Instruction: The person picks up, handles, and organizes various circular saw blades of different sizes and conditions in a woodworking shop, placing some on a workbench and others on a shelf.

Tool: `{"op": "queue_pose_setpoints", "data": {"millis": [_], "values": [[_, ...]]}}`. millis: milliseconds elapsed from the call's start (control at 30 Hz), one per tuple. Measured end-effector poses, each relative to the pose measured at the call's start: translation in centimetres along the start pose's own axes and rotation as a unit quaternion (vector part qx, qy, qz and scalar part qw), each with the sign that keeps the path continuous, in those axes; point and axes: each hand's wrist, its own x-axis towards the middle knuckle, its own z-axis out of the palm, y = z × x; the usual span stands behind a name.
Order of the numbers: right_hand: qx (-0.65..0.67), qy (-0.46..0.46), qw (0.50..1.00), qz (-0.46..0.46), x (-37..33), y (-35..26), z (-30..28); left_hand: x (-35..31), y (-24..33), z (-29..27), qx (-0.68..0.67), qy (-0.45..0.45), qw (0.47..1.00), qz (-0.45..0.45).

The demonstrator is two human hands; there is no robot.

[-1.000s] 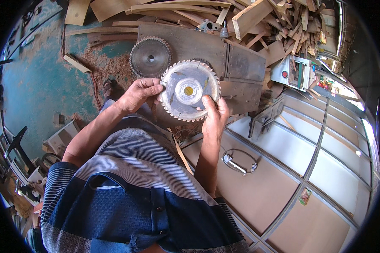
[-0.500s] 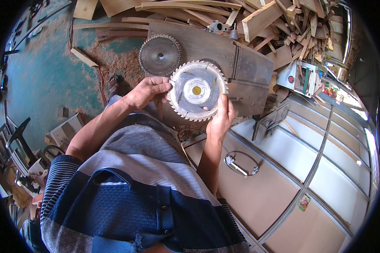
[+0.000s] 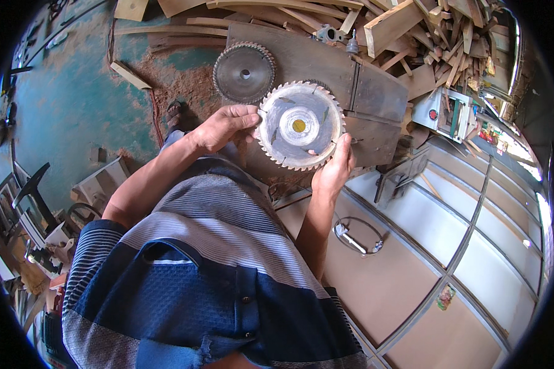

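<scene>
A round circular saw blade (image 3: pixel 301 104) with a toothed rim, silver and grey, is held up between my two hands. Its centre hole shows yellow. My left hand (image 3: pixel 231 127) pinches the left edge between thumb and fingers. At the lower right edge my right hand (image 3: pixel 333 169) grips the rim, thumb upward; a fingertip shows through a small gap in the blade. Beyond it, a darker saw blade (image 3: pixel 231 67) lies flat on a metal table top (image 3: pixel 326 58). A dark toothed edge (image 3: pixel 319 83) peeks out behind the held blade, mostly hidden.
Wood offcuts (image 3: pixel 449 37) are heaped at the far right, with long curved strips (image 3: pixel 277 5) at the back. Sawdust (image 3: pixel 178 83) covers the green floor (image 3: pixel 74 117) on the left. A panelled surface (image 3: pixel 375 289) with a looped cable (image 3: pixel 358 237) lies right.
The whole view has shifted slightly, so the scene sits further right. Both hands keep the same hold on the saw blade, which stays at nearly the same angle.
</scene>
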Motion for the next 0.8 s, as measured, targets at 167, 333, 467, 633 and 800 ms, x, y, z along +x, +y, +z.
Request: {"op": "queue_pose_setpoints", "data": {"millis": [167, 333, 467, 633, 800], "values": [[-0.004, -0.007, 1.000, 0.003, -0.1, 0.2, -0.1, 0.0, 0.2, 0.0, -0.001, -0.001, 1.000, 0.005], [0.005, -0.014, 1.000, 0.012, -0.2, 0.5, -0.5, -0.2, 0.1, 0.0, -0.007, 0.007, 1.000, -0.004], [0.011, -0.003, 1.000, 0.020, -0.2, 0.9, -0.6, -0.2, 0.1, 0.0, -0.003, 0.014, 1.000, -0.001], [0.028, -0.012, 0.999, 0.020, -0.4, 1.0, -0.6, -0.3, 0.2, 0.1, 0.002, 0.023, 1.000, -0.002], [0.001, -0.003, 1.000, 0.013, -0.6, 1.2, -0.8, -0.4, 0.2, 0.1, 0.001, 0.025, 1.000, 0.001]]}}
